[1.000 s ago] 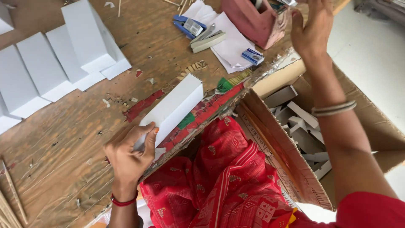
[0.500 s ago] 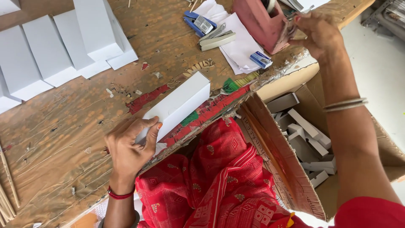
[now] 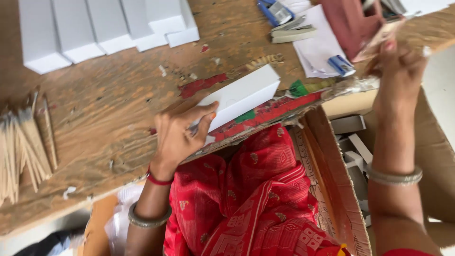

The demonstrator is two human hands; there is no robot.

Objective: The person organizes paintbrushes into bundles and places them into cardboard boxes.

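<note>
Red patterned cloth (image 3: pixel 251 204) over my lap, nearest to me, just below the worn wooden table's (image 3: pixel 118 109) edge. A cardboard carton (image 3: pixel 332 189) stands open to the right of my lap, with pale folded pieces inside.

My left hand (image 3: pixel 177 135) lies on the near end of a long white box (image 3: pixel 239 97) at the table's front edge, fingers spread loosely over it and pressing it down, not wrapped round it. The box lies flat, slanting away from the edge; half a second ago it sat the same way, so it has stayed put while only my view shifted.

My right hand (image 3: pixel 400 71) is raised past the table's right corner. A second ago it was higher and spread open; now it has come down and closed on something thin and tan by the dark red holder (image 3: pixel 350 26). What exactly it pinches I cannot tell; blurred.

Left of the box, a bundle of thin sticks (image 3: pixel 23 147). Beyond it, white papers (image 3: pixel 317 47) with blue clips (image 3: pixel 341 65). Farthest back, a row of white boxes (image 3: pixel 104 28) side by side.
</note>
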